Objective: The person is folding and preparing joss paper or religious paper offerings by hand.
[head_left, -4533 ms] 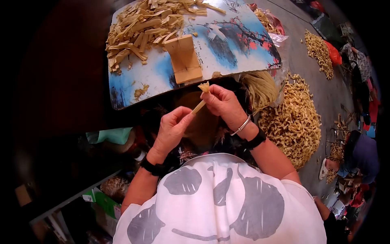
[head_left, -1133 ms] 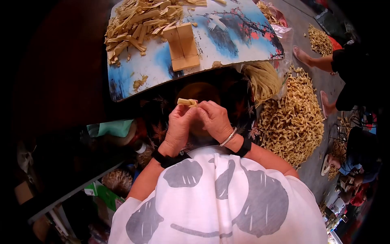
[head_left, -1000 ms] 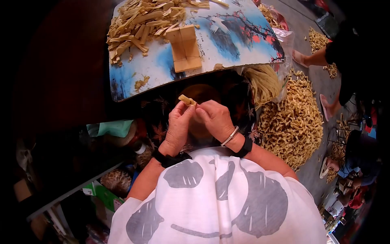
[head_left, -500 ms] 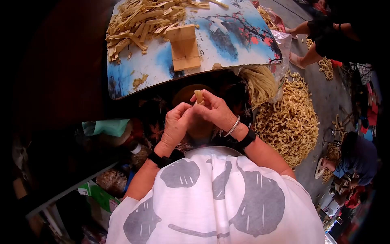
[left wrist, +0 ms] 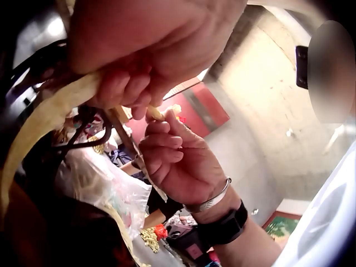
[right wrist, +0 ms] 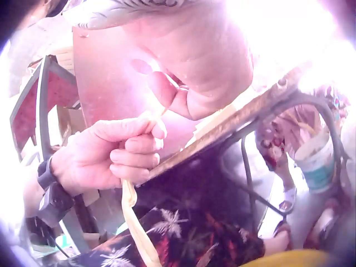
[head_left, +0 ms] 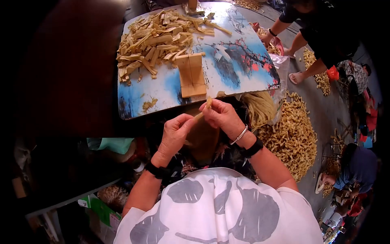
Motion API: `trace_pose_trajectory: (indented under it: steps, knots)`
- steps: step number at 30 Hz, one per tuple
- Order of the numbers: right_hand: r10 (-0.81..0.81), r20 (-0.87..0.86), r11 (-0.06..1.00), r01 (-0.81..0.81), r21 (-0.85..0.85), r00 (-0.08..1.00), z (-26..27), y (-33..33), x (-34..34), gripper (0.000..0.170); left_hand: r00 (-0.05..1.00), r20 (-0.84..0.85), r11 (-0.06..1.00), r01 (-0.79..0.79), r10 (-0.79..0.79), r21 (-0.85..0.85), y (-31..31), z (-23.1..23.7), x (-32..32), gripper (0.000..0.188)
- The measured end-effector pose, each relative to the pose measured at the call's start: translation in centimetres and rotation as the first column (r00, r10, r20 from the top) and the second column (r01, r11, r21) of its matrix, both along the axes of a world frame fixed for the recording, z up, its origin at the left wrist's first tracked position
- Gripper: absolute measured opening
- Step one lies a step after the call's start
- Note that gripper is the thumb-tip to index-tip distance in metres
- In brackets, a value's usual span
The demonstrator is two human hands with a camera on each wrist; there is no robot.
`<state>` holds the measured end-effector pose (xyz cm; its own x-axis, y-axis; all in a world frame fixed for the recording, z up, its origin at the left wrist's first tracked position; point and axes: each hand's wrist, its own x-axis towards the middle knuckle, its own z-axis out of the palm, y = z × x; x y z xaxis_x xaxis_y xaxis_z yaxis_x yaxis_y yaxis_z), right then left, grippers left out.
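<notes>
My left hand [head_left: 174,133] pinches a limp pale-yellow strip [head_left: 198,116] between thumb and fingers. My right hand [head_left: 225,118] pinches the strip's other end, where a small folded bundle [head_left: 209,101] sticks up past the fingertips. Between the two hands a short length is stretched, just in front of the table edge. In the left wrist view the strip's loose tail [left wrist: 47,114] hangs out of the left fist; the right wrist view shows this tail [right wrist: 136,225] dangling below the left hand, over dark flowered cloth.
A painted table [head_left: 243,79] bears a heap of cut yellow pieces [head_left: 156,40] and a wooden block stand [head_left: 191,77]. Long strips [head_left: 258,107] hang at its right corner. A large mound of knotted pieces [head_left: 290,140] lies on the floor. Another person [head_left: 313,36] bends at the back right.
Since half a second ago my hands have drawn apart, with the strip now stretched between them. The view has shifted so the table sits lower. The other person now reaches into a red bag.
</notes>
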<state>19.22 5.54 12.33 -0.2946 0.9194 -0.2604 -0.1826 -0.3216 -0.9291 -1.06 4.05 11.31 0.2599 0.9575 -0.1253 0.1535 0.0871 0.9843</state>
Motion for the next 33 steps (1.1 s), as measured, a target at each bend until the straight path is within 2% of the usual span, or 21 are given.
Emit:
trace_pose_trajectory:
  steps: [1, 2, 6, 10, 11, 14, 15, 18, 19, 22, 25, 28, 31, 33]
  knots:
    - [-0.045, 0.102, 0.991, 0.031, 0.128, 0.994, 0.2, 0.9, 0.0, 0.025, 0.999, -0.051, 0.994, -0.008, 0.014, 0.111, 1.1, 0.4, 0.0, 0.013]
    - [-0.078, 0.100, 0.988, 0.064, 0.142, 0.992, 0.3, 2.2, 0.1, 0.023, 0.994, -0.100, 0.976, -0.012, 0.034, 0.219, 2.5, 0.8, 0.0, 0.012]
    - [-0.303, 0.234, 0.899, 0.196, 0.390, 0.924, 0.8, 6.3, -0.7, 0.018, 0.944, -0.283, 0.880, -0.017, 0.171, 0.474, 7.6, 3.2, 0.6, 0.010]
    - [-0.527, 0.306, 0.733, 0.243, 0.635, 0.793, 1.1, 9.2, -1.7, 0.013, 0.929, -0.230, 0.813, -0.112, 0.289, 0.571, 11.3, 3.8, 1.6, 0.011]
    - [-0.553, 0.304, 0.717, 0.256, 0.649, 0.776, 0.8, 9.9, -1.8, 0.012, 0.920, -0.243, 0.821, -0.126, 0.306, 0.557, 12.1, 3.3, 1.7, 0.011]
    - [-0.625, 0.444, 0.648, 0.108, 0.754, 0.642, -1.6, 11.9, -2.0, 0.013, 0.925, -0.222, 0.830, -0.146, 0.307, 0.538, 14.3, 0.6, 1.7, 0.010]
    - [-0.602, 0.528, 0.673, 0.026, 0.739, 0.599, -1.8, 12.0, -2.1, 0.013, 0.909, -0.258, 0.817, -0.134, 0.326, 0.561, 14.4, -0.1, 1.9, 0.012]
    - [-0.622, 0.588, 0.642, -0.092, 0.761, 0.518, -2.5, 12.5, -1.9, 0.012, 0.911, -0.175, 0.852, -0.261, 0.372, 0.454, 14.8, -1.7, 1.8, 0.010]
    - [-0.604, 0.586, 0.648, -0.095, 0.755, 0.540, -2.5, 12.7, -1.6, 0.010, 0.888, -0.186, 0.799, -0.265, 0.421, 0.540, 15.0, -2.2, 1.8, 0.010]
    - [-0.519, 0.598, 0.733, -0.041, 0.679, 0.611, -2.1, 12.7, -0.7, 0.010, 0.874, -0.211, 0.833, -0.307, 0.438, 0.460, 14.8, -2.1, 1.9, 0.011]
    - [-0.567, 0.630, 0.698, -0.097, 0.710, 0.530, -2.4, 12.4, 0.0, 0.012, 0.856, -0.257, 0.838, -0.302, 0.448, 0.454, 14.1, -1.8, 2.0, 0.012]
    - [-0.298, 0.471, 0.893, 0.069, 0.444, 0.830, -2.2, 10.7, 0.5, 0.013, 0.867, -0.262, 0.882, -0.329, 0.424, 0.336, 11.7, -1.6, 1.6, 0.011]
    - [-0.184, 0.312, 0.947, 0.083, 0.310, 0.932, -0.8, 7.6, 1.5, 0.014, 0.931, 0.079, 0.929, -0.362, 0.356, 0.076, 8.4, 0.2, 0.7, 0.010]
    - [-0.201, 0.337, 0.910, 0.048, 0.411, 0.920, -0.1, 4.7, 1.5, 0.013, 0.934, 0.179, 0.943, -0.324, 0.308, 0.071, 5.9, 1.4, 0.5, 0.010]
